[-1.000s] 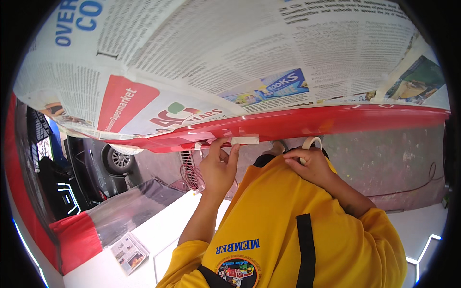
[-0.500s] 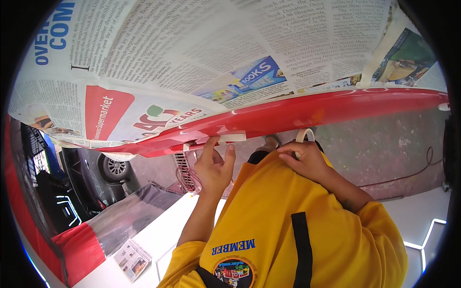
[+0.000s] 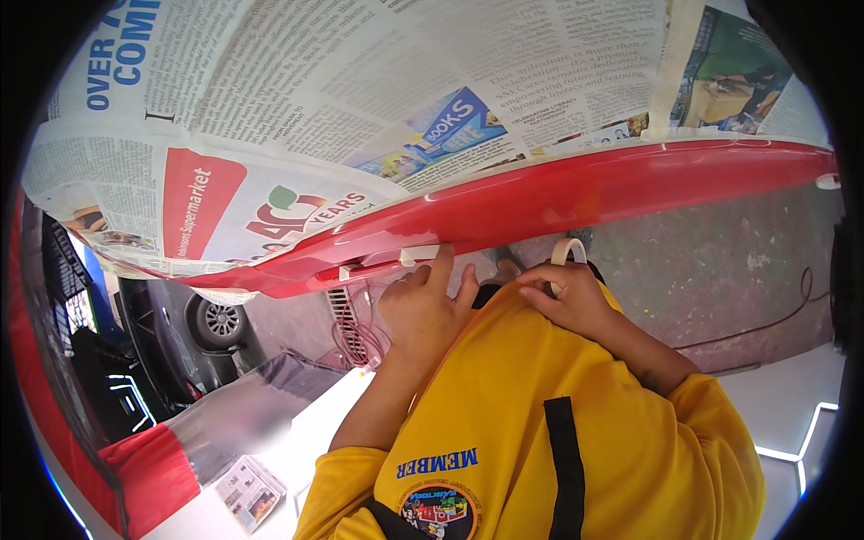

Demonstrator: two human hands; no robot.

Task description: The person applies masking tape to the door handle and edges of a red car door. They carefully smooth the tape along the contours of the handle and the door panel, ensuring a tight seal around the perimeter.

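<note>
A glossy red car body panel (image 3: 558, 202) curves across in front of me, its upper part covered with newspaper sheets (image 3: 351, 99). My left hand (image 3: 421, 301) reaches up to the panel's lower edge. Its index finger is stretched onto the right end of a short strip of masking tape (image 3: 418, 255), and the thumb stands apart. A smaller tape piece (image 3: 346, 272) sticks to the edge farther left. Close to my body, my right hand (image 3: 574, 301) is closed around a roll of cream masking tape (image 3: 566, 247), whose ring shows above the fingers.
Beyond the panel's left end stands a dark car with a silver wheel (image 3: 219, 322). A reddish hose (image 3: 355, 337) lies coiled by a floor grate. Folded newspapers (image 3: 249, 493) rest on a white surface at the lower left. Another hose (image 3: 765, 333) crosses the floor at right.
My left hand has slid right along the tape strip, its index finger now at the strip's right end. The right hand with the tape roll stays nearly still. The view has shifted slightly.
</note>
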